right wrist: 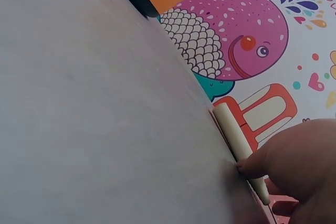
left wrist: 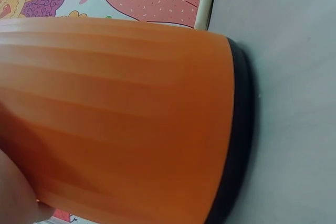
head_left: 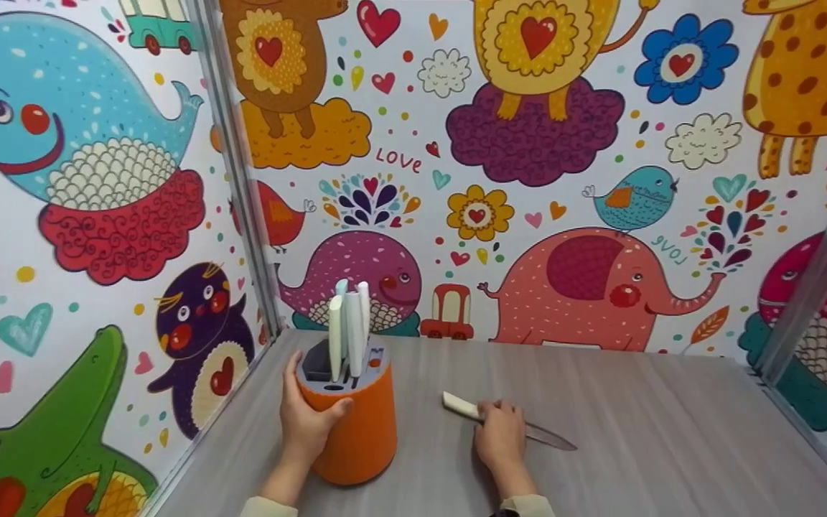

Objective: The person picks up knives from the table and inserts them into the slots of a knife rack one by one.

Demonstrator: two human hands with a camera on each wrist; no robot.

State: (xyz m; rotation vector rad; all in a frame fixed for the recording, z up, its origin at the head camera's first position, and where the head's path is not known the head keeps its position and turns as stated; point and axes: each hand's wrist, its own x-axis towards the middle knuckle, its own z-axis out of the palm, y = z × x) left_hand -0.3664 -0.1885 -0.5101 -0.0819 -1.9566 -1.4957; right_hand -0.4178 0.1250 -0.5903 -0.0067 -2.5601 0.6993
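Observation:
An orange knife block (head_left: 363, 434) with a grey top and black base stands upright on the table. My left hand (head_left: 306, 427) grips its upper left side, thumb across the front and fingers round the far side. Several knives (head_left: 354, 327) with pale handles stick up from the block's slots. To the right, my right hand (head_left: 503, 436) pinches a kitchen knife (head_left: 459, 406) at the blade end of its cream handle. The knife's blade (head_left: 551, 436) points right and towards me, partly hidden by the hand. It is at or close to the table surface; exact contact cannot be told.
The wood-grain table (head_left: 643, 431) meets a brightly printed back wall (head_left: 564, 208) just behind the block. A printed side wall (head_left: 90, 237) runs along the left, with a metal corner strip (head_left: 237, 172) where the two meet. Another metal strip (head_left: 815, 280) stands at right.

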